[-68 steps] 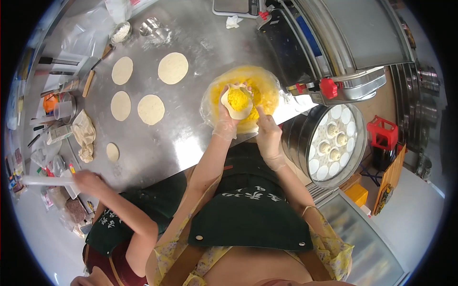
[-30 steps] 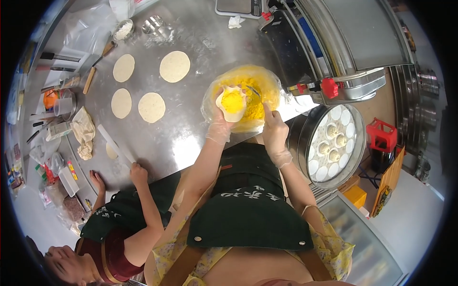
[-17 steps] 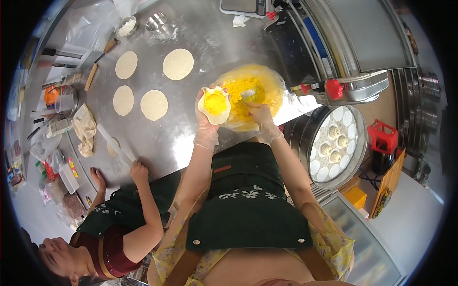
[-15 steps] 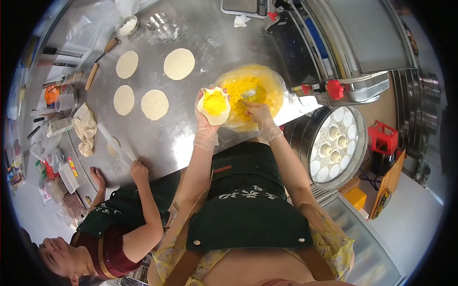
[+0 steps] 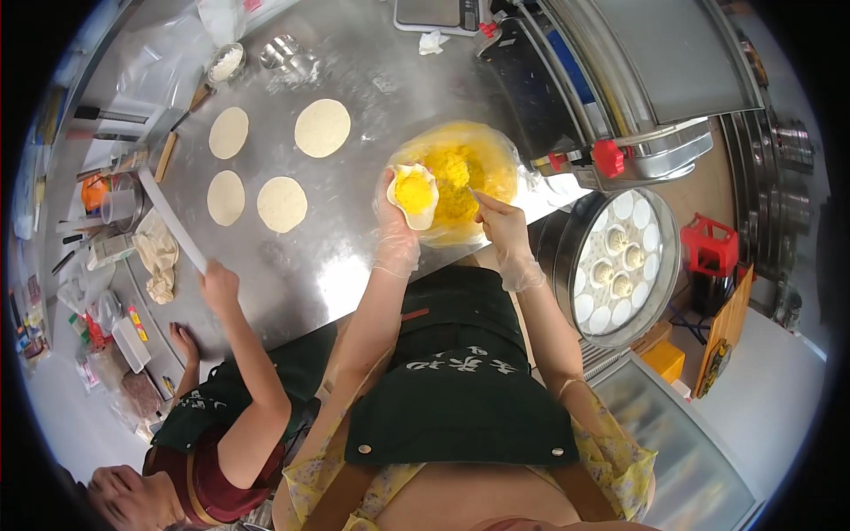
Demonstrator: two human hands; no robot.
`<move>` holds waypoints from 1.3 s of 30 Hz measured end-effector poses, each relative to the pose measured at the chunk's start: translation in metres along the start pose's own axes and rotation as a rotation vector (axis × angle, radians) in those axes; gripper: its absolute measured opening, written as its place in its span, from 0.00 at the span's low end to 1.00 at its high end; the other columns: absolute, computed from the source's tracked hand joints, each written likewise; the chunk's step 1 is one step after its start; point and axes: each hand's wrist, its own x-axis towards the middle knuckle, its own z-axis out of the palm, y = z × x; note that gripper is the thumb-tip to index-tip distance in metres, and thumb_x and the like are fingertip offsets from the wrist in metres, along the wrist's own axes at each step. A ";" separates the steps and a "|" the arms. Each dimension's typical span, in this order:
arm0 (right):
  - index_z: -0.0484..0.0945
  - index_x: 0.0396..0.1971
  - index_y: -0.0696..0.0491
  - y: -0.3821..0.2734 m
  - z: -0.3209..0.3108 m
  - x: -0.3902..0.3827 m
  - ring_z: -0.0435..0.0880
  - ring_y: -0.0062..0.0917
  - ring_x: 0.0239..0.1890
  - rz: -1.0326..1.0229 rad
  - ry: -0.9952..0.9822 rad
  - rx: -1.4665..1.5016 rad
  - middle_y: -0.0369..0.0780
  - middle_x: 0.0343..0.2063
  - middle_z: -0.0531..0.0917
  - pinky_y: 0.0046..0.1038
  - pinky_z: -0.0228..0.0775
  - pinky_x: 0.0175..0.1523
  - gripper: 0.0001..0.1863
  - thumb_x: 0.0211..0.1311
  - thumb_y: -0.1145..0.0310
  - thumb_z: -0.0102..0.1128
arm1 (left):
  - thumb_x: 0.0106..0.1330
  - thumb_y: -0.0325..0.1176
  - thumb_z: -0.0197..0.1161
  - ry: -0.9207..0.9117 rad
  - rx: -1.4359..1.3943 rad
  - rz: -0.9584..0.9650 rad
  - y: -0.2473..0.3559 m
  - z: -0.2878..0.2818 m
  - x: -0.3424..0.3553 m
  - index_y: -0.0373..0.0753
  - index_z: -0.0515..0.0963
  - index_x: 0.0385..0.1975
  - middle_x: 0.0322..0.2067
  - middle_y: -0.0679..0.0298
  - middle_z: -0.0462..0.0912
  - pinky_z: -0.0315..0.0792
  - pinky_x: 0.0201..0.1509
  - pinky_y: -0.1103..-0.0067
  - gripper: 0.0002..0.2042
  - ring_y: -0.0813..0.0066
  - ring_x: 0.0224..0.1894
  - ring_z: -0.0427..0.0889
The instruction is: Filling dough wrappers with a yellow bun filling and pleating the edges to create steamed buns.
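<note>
On my gloved left hand (image 5: pixel 397 241) rests a round dough wrapper (image 5: pixel 427 218), cupped by the fingers, with a mound of yellow filling (image 5: pixel 413 191) in its middle. My right hand (image 5: pixel 505 232), also in a clear glove, pinches the handle of a thin metal filling spatula (image 5: pixel 478 194). A lump of yellow filling (image 5: pixel 453 168) covers or hides the spatula's far end. Below both hands sits a wide bowl (image 5: pixel 508 161) of crumbly yellow filling lined with clear plastic. The wrapper is held over the bowl's left edge.
Several flat dough rounds (image 5: pixel 322 128) lie on the steel table (image 5: pixel 354 212). A steamer (image 5: pixel 580 257) with pleated buns stands at right, below a machine with red knobs (image 5: pixel 608 157). At left a co-worker's hand (image 5: pixel 220 288) holds a long pale stick (image 5: pixel 173 217).
My right hand has drawn back slightly, with a lump of filling showing at the spatula. My left hand stays around the filled wrapper. The co-worker's stick has swung up and left.
</note>
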 end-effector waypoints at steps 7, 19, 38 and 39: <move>0.81 0.53 0.54 0.038 0.026 -0.014 0.77 0.27 0.20 -0.970 0.429 -0.516 0.44 0.27 0.80 0.26 0.71 0.31 0.21 0.57 0.80 0.57 | 0.70 0.48 0.53 0.073 0.009 -0.006 -0.051 0.030 0.018 0.39 0.76 0.45 0.42 0.57 0.82 0.79 0.50 0.64 0.18 0.61 0.44 0.83; 0.74 0.59 0.53 0.051 0.023 -0.008 0.80 0.32 0.20 -1.035 0.439 -0.762 0.40 0.26 0.76 0.32 0.74 0.24 0.30 0.51 0.80 0.58 | 0.69 0.46 0.55 0.002 -0.035 -0.033 -0.052 0.009 0.036 0.39 0.76 0.45 0.45 0.56 0.81 0.77 0.55 0.61 0.16 0.56 0.48 0.81; 0.77 0.57 0.52 0.035 0.019 -0.019 0.79 0.29 0.20 -1.156 0.378 -1.073 0.38 0.27 0.76 0.29 0.73 0.23 0.29 0.49 0.79 0.59 | 0.70 0.49 0.54 -0.061 -0.044 -0.123 -0.037 0.017 0.022 0.38 0.75 0.48 0.48 0.51 0.80 0.77 0.54 0.62 0.20 0.54 0.49 0.81; 0.77 0.57 0.52 0.032 0.017 -0.020 0.79 0.28 0.20 -1.140 0.391 -1.113 0.38 0.27 0.75 0.29 0.73 0.23 0.30 0.49 0.79 0.58 | 0.70 0.49 0.54 -0.060 -0.045 -0.122 -0.036 0.017 0.023 0.38 0.75 0.48 0.48 0.51 0.80 0.77 0.54 0.62 0.20 0.54 0.49 0.81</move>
